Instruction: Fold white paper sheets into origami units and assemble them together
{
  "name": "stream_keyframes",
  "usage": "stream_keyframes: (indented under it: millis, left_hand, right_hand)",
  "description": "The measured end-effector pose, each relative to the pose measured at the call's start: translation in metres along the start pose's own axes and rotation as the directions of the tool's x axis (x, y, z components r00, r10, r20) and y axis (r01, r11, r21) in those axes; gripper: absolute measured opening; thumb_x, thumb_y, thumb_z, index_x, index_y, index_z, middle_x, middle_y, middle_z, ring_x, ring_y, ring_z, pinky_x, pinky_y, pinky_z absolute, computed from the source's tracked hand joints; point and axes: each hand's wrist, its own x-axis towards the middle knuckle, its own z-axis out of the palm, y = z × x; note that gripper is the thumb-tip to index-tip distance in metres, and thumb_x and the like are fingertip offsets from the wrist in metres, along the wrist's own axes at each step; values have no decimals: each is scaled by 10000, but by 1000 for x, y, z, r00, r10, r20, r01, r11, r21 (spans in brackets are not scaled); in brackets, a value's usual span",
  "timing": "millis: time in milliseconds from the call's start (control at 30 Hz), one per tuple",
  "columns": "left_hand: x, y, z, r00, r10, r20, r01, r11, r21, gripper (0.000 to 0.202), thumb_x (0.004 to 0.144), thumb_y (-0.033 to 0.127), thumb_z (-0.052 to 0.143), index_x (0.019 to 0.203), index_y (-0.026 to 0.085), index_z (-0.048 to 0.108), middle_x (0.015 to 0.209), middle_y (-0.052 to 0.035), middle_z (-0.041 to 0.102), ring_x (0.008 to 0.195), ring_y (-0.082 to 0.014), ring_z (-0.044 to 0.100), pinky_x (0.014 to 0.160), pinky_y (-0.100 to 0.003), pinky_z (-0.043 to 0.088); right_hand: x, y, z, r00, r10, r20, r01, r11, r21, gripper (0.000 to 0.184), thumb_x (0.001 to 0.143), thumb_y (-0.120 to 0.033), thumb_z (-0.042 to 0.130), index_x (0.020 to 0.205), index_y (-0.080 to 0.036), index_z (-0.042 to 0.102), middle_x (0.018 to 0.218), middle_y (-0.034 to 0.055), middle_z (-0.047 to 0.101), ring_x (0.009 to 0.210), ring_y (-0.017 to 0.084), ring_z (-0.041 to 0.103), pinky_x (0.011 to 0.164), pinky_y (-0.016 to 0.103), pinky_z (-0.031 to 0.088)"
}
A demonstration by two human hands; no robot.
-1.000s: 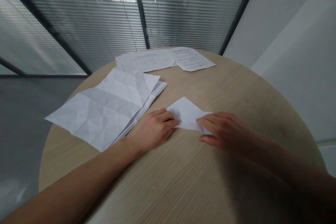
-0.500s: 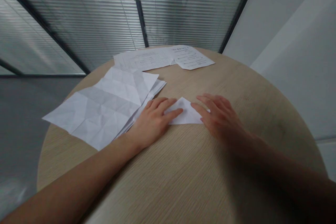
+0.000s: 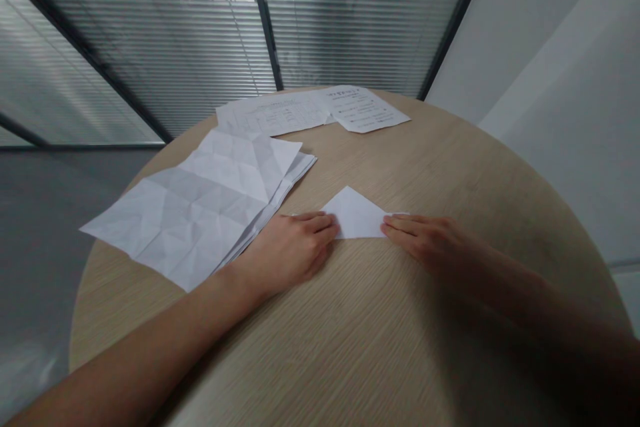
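A small folded sheet of white paper [image 3: 356, 213] lies on the round table, its peak pointing away from me and its straight edge toward me. My left hand [image 3: 306, 240] is closed at the paper's left corner, fingers curled together over it. At the opposite corner, the fingers of my right hand [image 3: 425, 235] are pressed together on the paper, and a thin strip of it shows beyond them. Both thumbs are mostly hidden, and the two outer corners are covered by my hands.
Left of my hands, a large creased white sheet [image 3: 200, 203] lies on a stack of papers [image 3: 280, 197] and overhangs the left edge of the wooden table [image 3: 320, 347]. Printed sheets [image 3: 370, 110] lie at the far edge. Behind stand glass panels with blinds [image 3: 350, 27].
My spread fingers have drawn together and come down on the paper's left and right corners. More of the paper's middle shows between my hands. The other sheets have stayed put.
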Motion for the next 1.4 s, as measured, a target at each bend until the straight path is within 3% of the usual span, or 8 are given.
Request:
stream_keyframes:
  millis: [200, 333, 433, 600, 800, 1033, 1200, 1400]
  left_hand:
    - [4, 9, -1, 994, -91, 55, 89, 995, 39, 417, 1005, 445, 447, 1239, 128, 583, 1107, -120, 727, 921, -265, 726, 729, -386, 594]
    - [7, 11, 5, 991, -133, 21, 129, 983, 128, 460, 1012, 434, 451, 1362, 137, 480, 1018, -96, 735, 822, -262, 725, 603, -352, 542]
    - [8, 9, 5, 989, -146, 37, 138, 977, 161, 265, 993, 231, 459, 1216, 157, 582, 914, -61, 729, 730, -228, 702, 548, -311, 462]
    - [17, 6, -13, 918, -394, -50, 382, 911, -155, 197, 930, 168, 458, 783, 167, 591, 683, -23, 637, 597, -155, 589, 548, -281, 370]
    - [34, 21, -13, 693, -720, -34, 479, 495, -725, 47, 810, 159, 520, 781, 195, 510, 684, 29, 556, 610, -125, 507, 553, -252, 354]
    - [29, 32, -2, 823, -568, -16, 171, 276, -946, 186, 855, 333, 574, 801, 213, 442, 777, 23, 561, 644, -112, 509, 534, -228, 418]
    - [24, 33, 0, 841, -540, -36, 193, 360, -913, 138, 850, 280, 614, 828, 199, 505, 1133, -70, 660, 826, -154, 646, 634, -276, 557]
    - [22, 38, 3, 815, -561, -143, 244, 556, -794, 100, 862, 178, 558, 769, 191, 521, 1111, -68, 665, 926, -164, 658, 697, -283, 583]
  right_hand:
    - [6, 3, -11, 997, 68, 23, -65, 991, -119, 245, 807, 32, 564, 892, -150, 705, 848, 99, 763, 692, 220, 704, 557, 306, 509]
    - [9, 6, -15, 954, 48, -296, -83, 991, -105, 208, 900, -48, 531, 917, -178, 692, 874, 75, 760, 741, 212, 684, 640, 332, 523]
    - [14, 3, -16, 838, 147, -526, -146, 988, 44, 247, 916, -60, 521, 1031, -221, 669, 949, 51, 750, 845, 202, 689, 774, 352, 553]
    - [27, -16, -14, 498, 484, -719, -322, 874, 365, 209, 826, -142, 648, 1010, -236, 618, 1007, 77, 654, 945, 252, 646, 787, 428, 586]
    - [41, -37, -4, 624, 741, -248, -227, 475, 850, 164, 793, -224, 678, 904, -240, 558, 919, 16, 584, 806, 172, 642, 643, 318, 604]
    - [48, -34, -1, 757, 641, 128, -218, 62, 974, 280, 799, -363, 693, 1007, -239, 554, 1076, 77, 682, 1015, 224, 667, 754, 355, 592]
    - [51, -31, 0, 764, 621, 174, -176, -59, 983, 215, 844, -381, 649, 961, -226, 557, 909, 38, 727, 825, 191, 704, 729, 353, 579]
    - [61, -43, -1, 679, 722, 130, -219, 31, 975, 229, 799, -341, 653, 962, -236, 532, 950, 54, 719, 872, 213, 708, 715, 339, 580]
